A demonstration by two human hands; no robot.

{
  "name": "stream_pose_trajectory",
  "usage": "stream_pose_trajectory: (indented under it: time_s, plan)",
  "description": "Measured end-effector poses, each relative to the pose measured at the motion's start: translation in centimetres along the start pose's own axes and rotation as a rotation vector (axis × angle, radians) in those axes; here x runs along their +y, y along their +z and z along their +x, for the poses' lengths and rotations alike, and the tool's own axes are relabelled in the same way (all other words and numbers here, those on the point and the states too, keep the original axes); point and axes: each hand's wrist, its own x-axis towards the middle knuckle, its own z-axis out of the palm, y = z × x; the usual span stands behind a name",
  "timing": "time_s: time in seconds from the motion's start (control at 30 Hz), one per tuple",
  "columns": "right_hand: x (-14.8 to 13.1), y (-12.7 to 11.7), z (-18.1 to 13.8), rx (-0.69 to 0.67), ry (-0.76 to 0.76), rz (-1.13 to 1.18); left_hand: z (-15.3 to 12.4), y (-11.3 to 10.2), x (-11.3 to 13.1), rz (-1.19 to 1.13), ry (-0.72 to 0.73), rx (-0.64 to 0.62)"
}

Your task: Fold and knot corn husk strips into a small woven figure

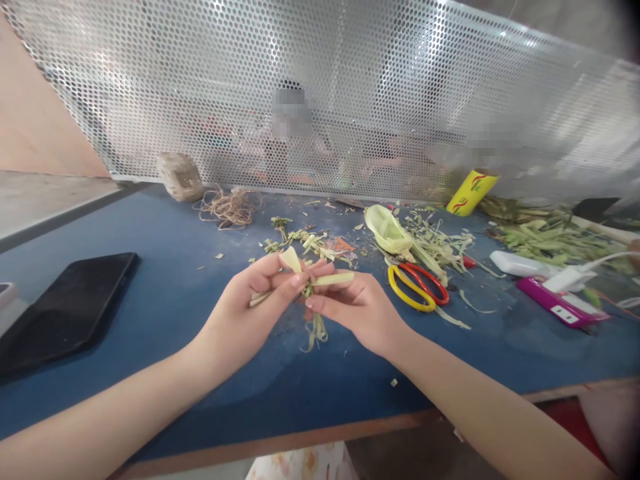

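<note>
Above the middle of the blue table, my left hand (253,291) pinches pale green leaf strips (333,279) between thumb and fingers. My right hand (360,307) closes on the same strips from the other side. A small knotted part lies between my thumbs. One broad strip end points up, another runs across my right fingers, and thin curled ends (316,333) hang below. Fingers partly hide how the strips cross. Right of my hands lie scissors (411,287) with one yellow and one red handle, beside a cupped pale green husk (387,230) and a heap of shredded strips (435,243).
Small knotted leaf pieces (305,239) lie beyond my hands. Twine (230,207) and a wrapped bundle (180,177) sit back left, a black tablet (70,300) left. At right are a yellow tube (471,192) and a purple power strip (555,303). Behind perforated metal (200,67), a person sits.
</note>
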Motion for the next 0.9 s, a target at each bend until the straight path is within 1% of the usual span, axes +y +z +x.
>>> stream_pose_trajectory:
  time_s: [0.1,0.2,0.3,0.4,0.5,0.6,0.7,0.77,0.9]
  plan:
    - [-0.2,0.2,-0.1,0.054,-0.032,-0.023,0.0,0.0,-0.3,-0.079,-0.04,-0.001]
    - [-0.2,0.3,0.0,0.04,-0.023,0.015,0.0,-0.2,-0.5,-0.118,-0.069,-0.014]
    - [-0.3,0.3,0.3,0.037,0.014,0.022,0.2,-0.4,-0.5,-0.044,-0.069,-0.01]
    - [-0.3,0.2,0.3,0.074,0.026,-0.05,0.3,-0.5,-0.6,0.072,-0.072,-0.009]
    - [-0.1,0.1,0.2,0.09,-0.023,-0.101,0.2,-0.5,-1.0,0.122,-0.085,-0.016]
    - [0.1,0.1,0.1,0.123,-0.067,-0.102,0.0,-0.5,-1.2,0.154,-0.075,-0.037]
    - [0.4,0.1,0.2,0.158,-0.064,-0.016,0.0,-0.4,-1.0,0.226,-0.036,-0.048]
    - [0.7,0.1,0.3,0.155,-0.033,0.077,0.0,-0.3,-0.8,0.254,-0.018,-0.051]
    - [1.3,0.0,0.7,0.057,0.082,0.244,0.2,-0.3,-0.7,0.265,-0.056,0.007]
